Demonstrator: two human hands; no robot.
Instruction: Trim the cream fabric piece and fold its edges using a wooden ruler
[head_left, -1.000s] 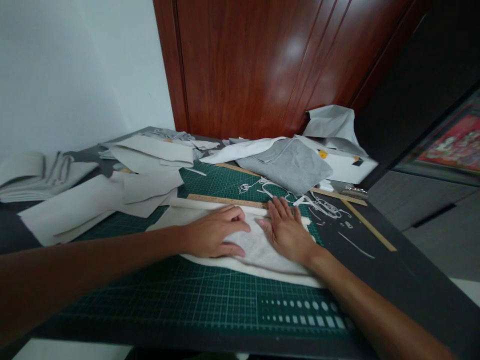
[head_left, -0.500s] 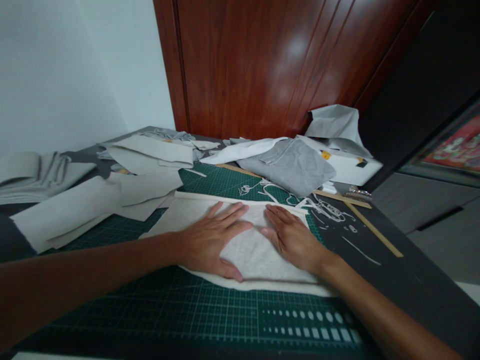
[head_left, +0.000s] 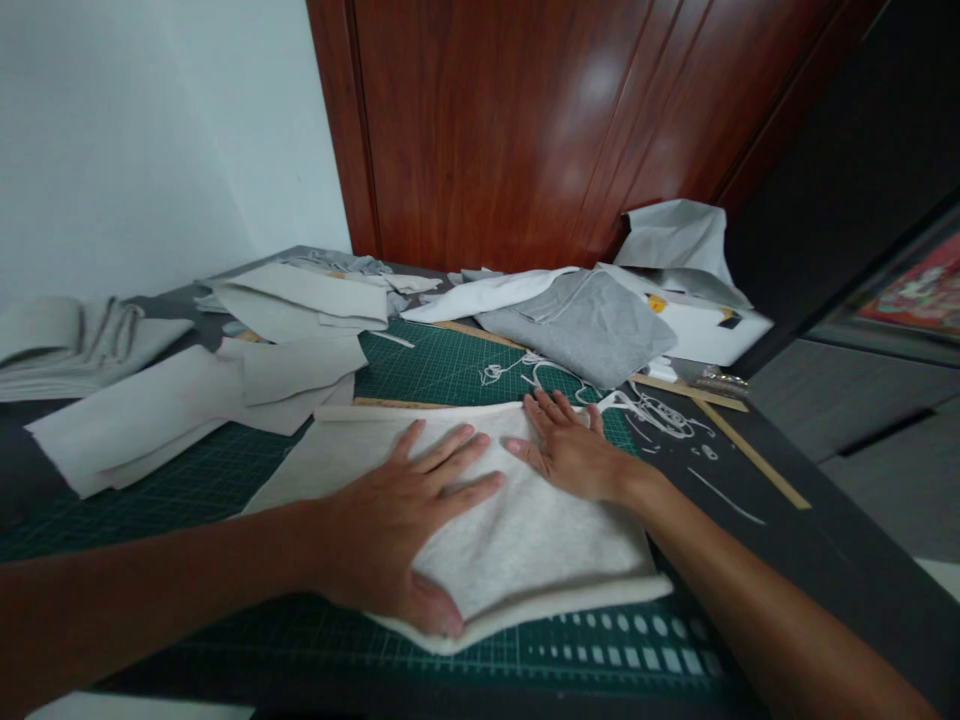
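A piece of off-white fabric [head_left: 517,540] lies over the green cutting mat [head_left: 315,640], its near edge folded or rolled into a thick rim. Pressed on the fabric's left half is my left hand [head_left: 397,530], fingers spread, with the thumb at the near edge. My right hand [head_left: 566,445] rests flat on the far right part, fingertips at the far edge. Neither hand grips anything. Along the far edge, a strip of wooden ruler [head_left: 401,403] shows from behind the fabric.
Cut fabric pieces [head_left: 165,410] lie at the left, with folded cloth [head_left: 67,350] beyond. A grey cloth [head_left: 585,325] and a white box [head_left: 712,335] stand at the back. White cord [head_left: 660,415] and wooden rulers [head_left: 750,455] lie at the right.
The fabric has shifted toward me and left, its near edge now covering more of the mat. My left hand has moved nearer; my right has slid slightly. The ruler behind the fabric has come into view.
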